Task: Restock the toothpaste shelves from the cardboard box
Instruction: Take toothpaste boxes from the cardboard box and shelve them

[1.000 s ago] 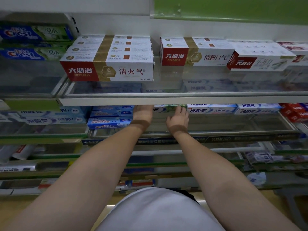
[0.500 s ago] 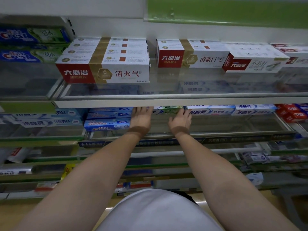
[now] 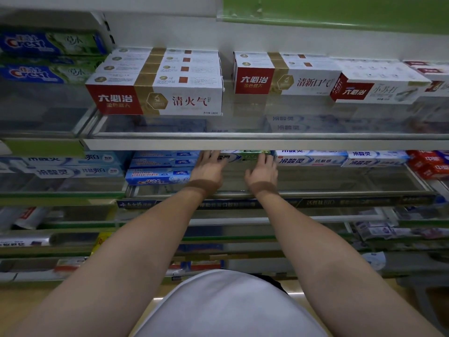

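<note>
Both my arms reach into the second shelf point(image 3: 340, 190). My left hand point(image 3: 209, 167) rests with straight fingers on the left end of a white-and-green toothpaste box point(image 3: 244, 156). My right hand point(image 3: 263, 171) touches the same box's right end, fingers extended. The box lies far back, and its top is cut off by the front edge of the upper shelf point(image 3: 267, 144), which also hides some fingertips. No cardboard box is in view.
Blue Crest boxes point(image 3: 158, 176) lie left of my hands, white-and-blue boxes point(image 3: 313, 159) to the right, red ones point(image 3: 430, 166) at far right. Red-and-white boxes point(image 3: 155, 93) fill the upper shelf. Lower shelves hold more tubes. The glass in front of my hands is bare.
My hands have shifted slightly apart along the box, and more of my left fingers and of the box shows from under the upper shelf edge.
</note>
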### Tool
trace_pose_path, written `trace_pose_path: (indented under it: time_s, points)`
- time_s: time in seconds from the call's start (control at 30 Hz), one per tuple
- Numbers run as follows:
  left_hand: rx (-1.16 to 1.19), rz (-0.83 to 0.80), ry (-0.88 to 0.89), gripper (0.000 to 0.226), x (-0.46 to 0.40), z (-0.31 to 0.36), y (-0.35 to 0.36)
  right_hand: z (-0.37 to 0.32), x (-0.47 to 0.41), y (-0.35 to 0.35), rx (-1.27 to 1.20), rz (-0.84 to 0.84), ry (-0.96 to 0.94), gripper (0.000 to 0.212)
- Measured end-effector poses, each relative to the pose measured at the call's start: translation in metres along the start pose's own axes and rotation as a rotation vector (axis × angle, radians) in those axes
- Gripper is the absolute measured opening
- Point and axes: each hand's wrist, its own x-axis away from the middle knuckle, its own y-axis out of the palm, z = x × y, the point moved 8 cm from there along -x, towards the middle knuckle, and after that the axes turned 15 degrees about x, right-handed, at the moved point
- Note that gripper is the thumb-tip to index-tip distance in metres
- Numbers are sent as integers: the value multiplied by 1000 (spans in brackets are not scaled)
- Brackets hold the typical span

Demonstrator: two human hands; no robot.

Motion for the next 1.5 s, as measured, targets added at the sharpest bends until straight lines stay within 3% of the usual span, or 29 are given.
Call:
trace_pose_path:
  time_s: [0.17, 0.37, 0.73, 1.03, 1.17, 1.27, 1.5]
  points:
    - [-157, 26, -60, 49, -6, 4, 4, 1, -1, 1, -26, -41, -12, 57]
    - [-191, -43, -139, 56, -5, 10, 10, 9, 3, 3, -142, -41, 115, 58]
    - [-168, -9, -179, 50, -5, 13, -4, 5, -3, 1, -167, -82, 33, 63]
    - [-149, -38, -186, 70, -5, 4, 6, 7, -12, 5, -122, -125, 56, 59]
    - [-182, 40, -131, 63, 2, 8, 7, -3, 0, 7, -54, -65, 44, 52]
    - [-165, 27, -127, 69, 2, 4, 13, -11, -1, 10, -22, -58, -56, 56]
    - [-105, 0, -130, 77, 0, -1, 14, -9, -1, 8, -60, -124, -39, 63]
